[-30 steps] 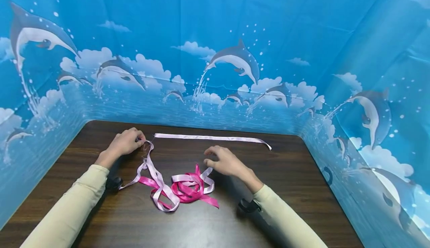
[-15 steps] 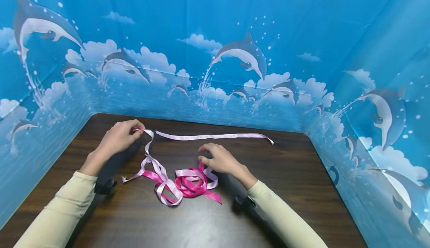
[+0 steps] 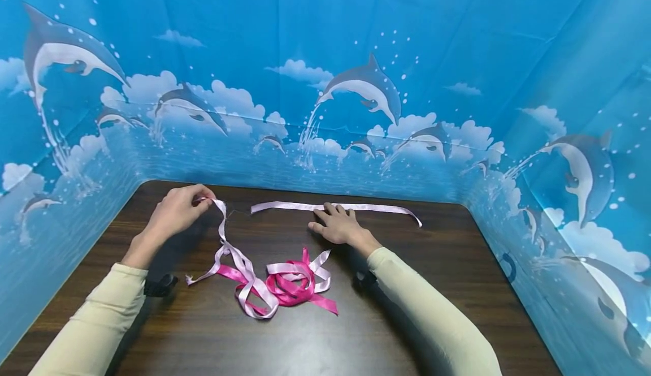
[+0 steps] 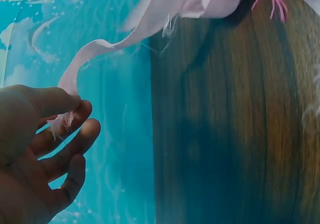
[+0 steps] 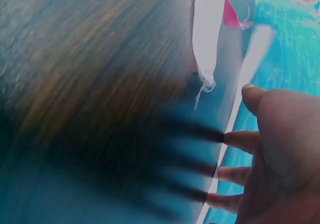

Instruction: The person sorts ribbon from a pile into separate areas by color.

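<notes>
My left hand [image 3: 175, 212] pinches the frayed end of a pale pink ribbon [image 4: 95, 48] between thumb and index finger, the other fingers loosely bent. From there the ribbon runs down to a loosely looped heap on the dark wooden table, where a hot pink ribbon [image 3: 290, 288] lies coiled with pale pink loops. Along the table's back edge lies a separate pale pink ribbon strip [image 3: 285, 206], nearly straight. The fingertips of my right hand [image 3: 339, 228] touch this strip near its middle, fingers spread. In the right wrist view the strip [image 5: 247, 68] passes under those fingers.
A dark wooden table [image 3: 229, 342] bears everything. Blue cloth [image 3: 285, 155] printed with dolphins rises behind it and at both sides. Near each wrist shows a black device [image 3: 160, 285]. A thin loose thread [image 3: 236, 212] lies between the held ribbon and the strip.
My right hand has moved from above the ribbon heap to the strip at the back. The strip has shifted slightly right, away from the held ribbon. My left hand keeps its pinch.
</notes>
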`<state>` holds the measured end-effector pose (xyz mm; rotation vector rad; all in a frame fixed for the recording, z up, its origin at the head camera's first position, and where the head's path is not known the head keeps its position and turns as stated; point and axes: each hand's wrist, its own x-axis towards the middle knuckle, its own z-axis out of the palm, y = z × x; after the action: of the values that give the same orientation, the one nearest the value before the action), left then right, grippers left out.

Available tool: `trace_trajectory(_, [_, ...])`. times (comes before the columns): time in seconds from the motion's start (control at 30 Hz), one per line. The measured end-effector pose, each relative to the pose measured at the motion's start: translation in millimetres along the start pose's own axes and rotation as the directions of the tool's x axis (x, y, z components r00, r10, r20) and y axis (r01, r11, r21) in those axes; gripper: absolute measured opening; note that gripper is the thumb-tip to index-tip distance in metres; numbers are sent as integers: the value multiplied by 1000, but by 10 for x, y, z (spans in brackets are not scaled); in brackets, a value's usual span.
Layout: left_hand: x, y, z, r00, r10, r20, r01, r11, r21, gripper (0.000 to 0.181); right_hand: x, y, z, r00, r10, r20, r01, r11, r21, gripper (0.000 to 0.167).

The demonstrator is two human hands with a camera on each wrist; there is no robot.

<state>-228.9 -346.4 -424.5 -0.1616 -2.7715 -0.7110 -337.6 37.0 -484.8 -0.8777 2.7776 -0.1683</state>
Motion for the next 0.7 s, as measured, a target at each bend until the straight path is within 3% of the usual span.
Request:
trace_trajectory(0.1, [-27,1,-74,999,-8,-31,8,1000,15,14,-14,16,-9,1000,2,-14,-2,1000,7,68])
trace_trajectory(0.2, [-56,91,-163,998,0,-64,1,1000,25,14,-40,3,-18,999,-14,-39,14,1000,8,69])
trace_trajectory(0.33, [-114,368,-272,989,61,-131,-59,998,18,13,-130,-124,-107,989,-86,-118,94,994,63,70])
trace_trajectory(0.4, [-135,550,-326,979,109,-171,-110,994,8,12,-191,-233,-202,974,-161,-162,187,969,162,67])
trace_trajectory(0.47, [-158,743,-384,966,160,-203,-164,986,-2,12,-271,-371,-319,948,-255,-188,303,905,300,62])
trace_trajectory(0.57, [-200,1022,-484,943,232,-238,-243,970,-16,13,-399,-609,-506,892,-401,-211,452,750,483,52])
trace_trajectory(0.67, [-246,1276,-586,916,303,-264,-323,946,-32,16,-515,-834,-661,829,-498,-256,543,603,584,44])
trace_trajectory(0.7, [-260,1356,-617,906,324,-271,-347,937,-41,18,-547,-901,-707,811,-514,-280,566,567,599,44])
